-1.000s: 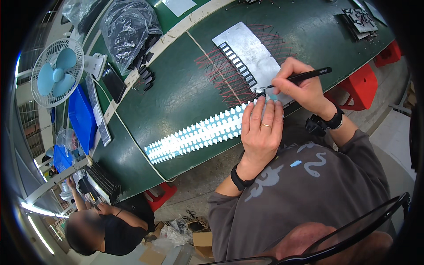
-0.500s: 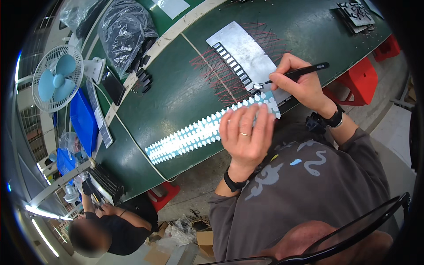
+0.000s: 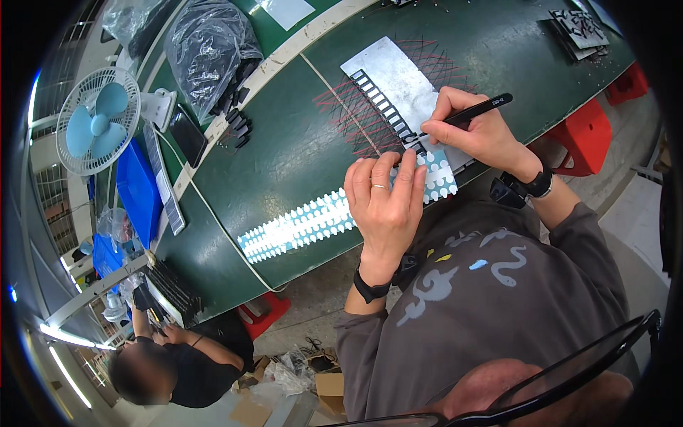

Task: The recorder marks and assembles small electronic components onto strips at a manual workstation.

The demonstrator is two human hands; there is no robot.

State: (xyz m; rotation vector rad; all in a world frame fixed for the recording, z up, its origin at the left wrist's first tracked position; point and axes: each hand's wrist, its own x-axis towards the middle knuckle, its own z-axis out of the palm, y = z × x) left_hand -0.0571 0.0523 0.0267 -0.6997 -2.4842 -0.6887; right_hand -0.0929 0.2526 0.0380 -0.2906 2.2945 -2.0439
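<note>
My right hand point(image 3: 480, 135) grips black tweezers point(image 3: 492, 105) like a pen, their tips pointing down at the near end of a row of small black rectangular parts with white faces point(image 3: 380, 103). This row lies along the edge of a silver metal plate point(image 3: 390, 65), with thin red and black wires point(image 3: 348, 121) fanning out on both sides. My left hand point(image 3: 384, 210) lies over a pale blue strip of white die-cut stickers point(image 3: 299, 226). Its fingers are stretched and apart, the fingertips touching down beside the row's near end. The tweezers' contact point is too small to make out.
The green table point(image 3: 249, 181) carries loose black parts point(image 3: 238, 128), a phone point(image 3: 188, 136) and a bag of black parts point(image 3: 213, 53). A fan point(image 3: 99, 127) and blue tray point(image 3: 136, 192) stand left. Stacked plates point(image 3: 578, 34) sit far right. A co-worker point(image 3: 203, 363) is lower left.
My left hand has moved slightly up and left, its fingertips reaching from the sticker strip to the row's near end. The tweezers have shifted a little left and down.
</note>
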